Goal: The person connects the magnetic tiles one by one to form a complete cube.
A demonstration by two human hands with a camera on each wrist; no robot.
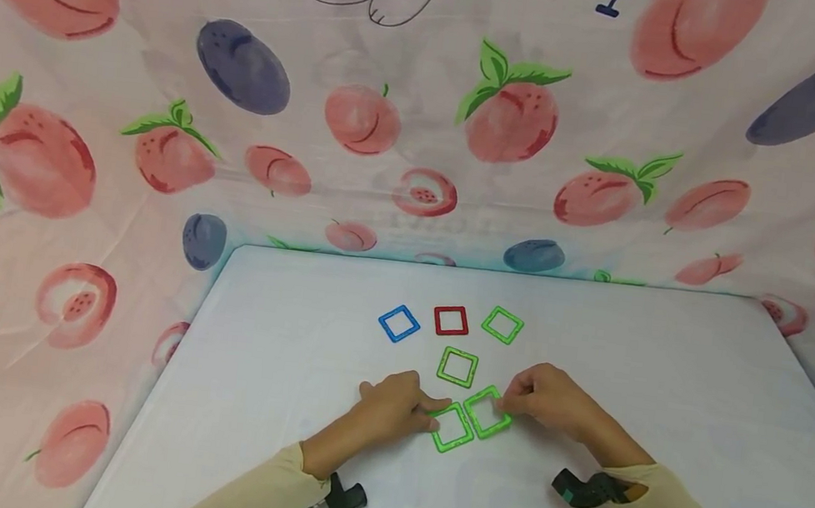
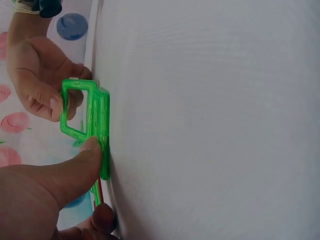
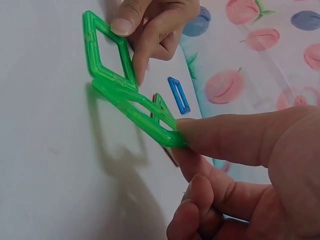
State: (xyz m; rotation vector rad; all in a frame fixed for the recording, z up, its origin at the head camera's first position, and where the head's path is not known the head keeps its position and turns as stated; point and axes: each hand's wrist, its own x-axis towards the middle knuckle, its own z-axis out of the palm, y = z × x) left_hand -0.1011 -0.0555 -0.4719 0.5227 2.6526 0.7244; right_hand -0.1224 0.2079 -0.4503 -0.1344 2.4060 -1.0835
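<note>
Two green open-square magnetic tiles meet edge to edge near the front middle of the table. My left hand [image 1: 393,407] holds the left tile [image 1: 457,443] by its outer edge, thumb and index finger on the rim. On the right tile [image 1: 473,420], my right hand [image 1: 549,400] pinches the outer side between thumb and fingers. The right wrist view shows this right tile [image 3: 132,112] tilted up off the table, touching the other tile [image 3: 91,47] along one side. Just behind the pair lies a third green tile [image 1: 442,361].
Farther back lie a blue square tile [image 1: 387,330], a red one [image 1: 451,334] and another green one [image 1: 495,335], spaced apart in a row. A white cloth covers the table [image 1: 277,340]. Fruit-patterned fabric [image 1: 414,62] hangs behind and at the sides.
</note>
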